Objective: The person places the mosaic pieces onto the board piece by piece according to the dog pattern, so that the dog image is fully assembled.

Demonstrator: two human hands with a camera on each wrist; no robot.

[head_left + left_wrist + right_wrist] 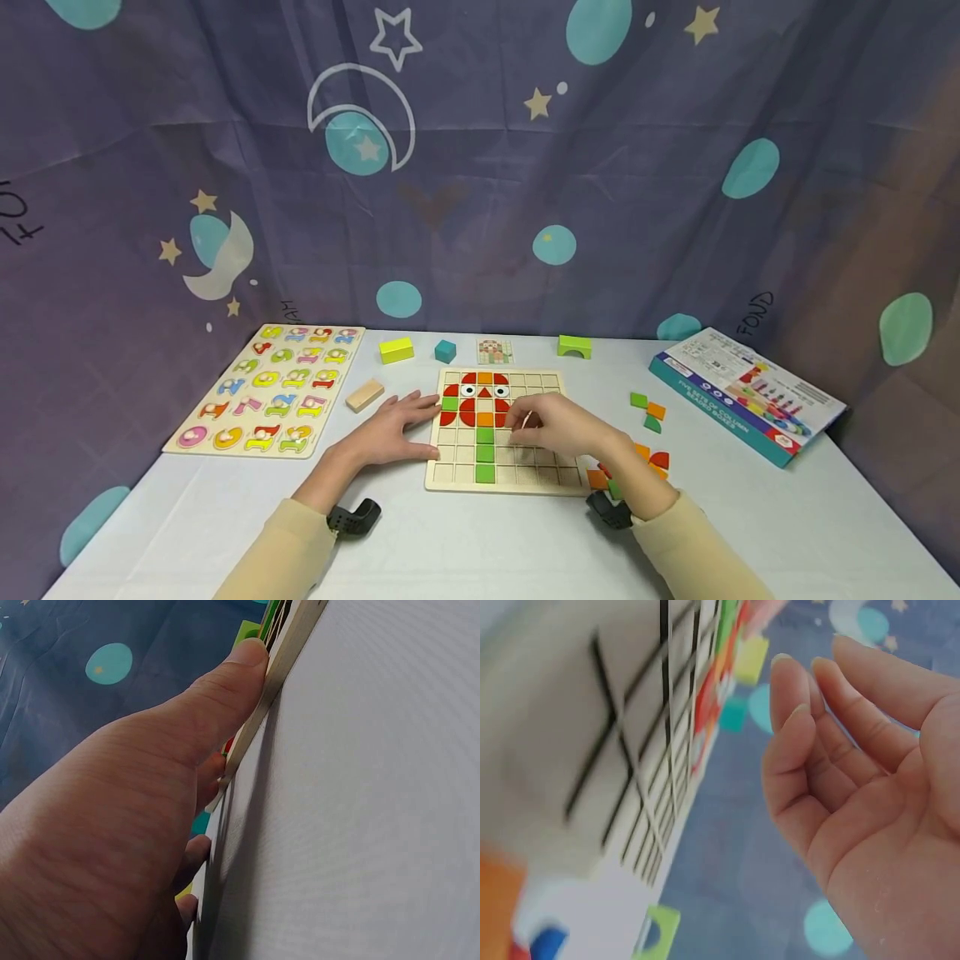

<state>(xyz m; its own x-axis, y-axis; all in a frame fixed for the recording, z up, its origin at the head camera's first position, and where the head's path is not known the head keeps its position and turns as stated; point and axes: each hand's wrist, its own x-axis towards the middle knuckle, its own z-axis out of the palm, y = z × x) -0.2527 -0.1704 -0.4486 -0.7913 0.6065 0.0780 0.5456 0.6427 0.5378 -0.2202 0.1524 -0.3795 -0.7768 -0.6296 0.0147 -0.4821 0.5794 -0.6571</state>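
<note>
The left hand (390,429) has its fingers spread and touches the left edge of the wooden grid board (458,461), which lies flat on the white table (465,550). The right hand (555,421) is over the board's right side, its fingers loosely bent, with nothing in them. Loose pieces (597,479) lie by the right arm. On the board, green squares (485,454) make a line below a red and orange face with two eyes. Farther back are a number board (245,451) on the left, a box (750,392) on the right, and a little picture card (495,351) between colored blocks (396,350).
</note>
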